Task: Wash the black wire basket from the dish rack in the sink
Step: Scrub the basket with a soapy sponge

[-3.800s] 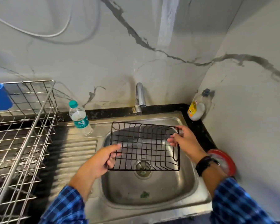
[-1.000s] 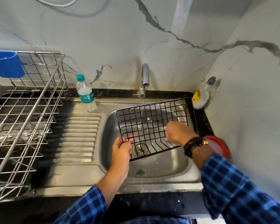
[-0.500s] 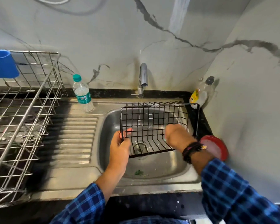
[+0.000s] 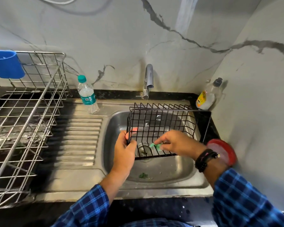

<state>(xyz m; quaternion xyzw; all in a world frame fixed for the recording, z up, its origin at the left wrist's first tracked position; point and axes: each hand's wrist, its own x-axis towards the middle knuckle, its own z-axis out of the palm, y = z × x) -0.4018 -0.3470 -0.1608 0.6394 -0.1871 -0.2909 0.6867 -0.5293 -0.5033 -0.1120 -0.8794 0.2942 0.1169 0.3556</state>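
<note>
The black wire basket (image 4: 162,126) is held over the steel sink (image 4: 179,167), under the tap (image 4: 148,79). A thin stream of water falls from the tap into it. My left hand (image 4: 124,153) grips the basket's left edge, thumb and fingers curled round the wire. Inside the basket, near its front, my right hand (image 4: 179,143) pinches a small green scrap (image 4: 156,146) between fingertips. The empty steel dish rack (image 4: 23,122) stands at the left on the counter.
A water bottle (image 4: 87,94) stands on the ribbed drainboard (image 4: 79,140). A soap bottle (image 4: 206,97) sits in the back right corner, and a red lid (image 4: 223,151) lies right of the sink. A blue holder (image 4: 5,63) hangs on the rack. Green bits (image 4: 143,175) lie in the sink.
The basket has levelled out and moved under the tap. My right hand has shifted from rubbing the wires to pinching a green scrap inside it. The left hand's grip is unchanged.
</note>
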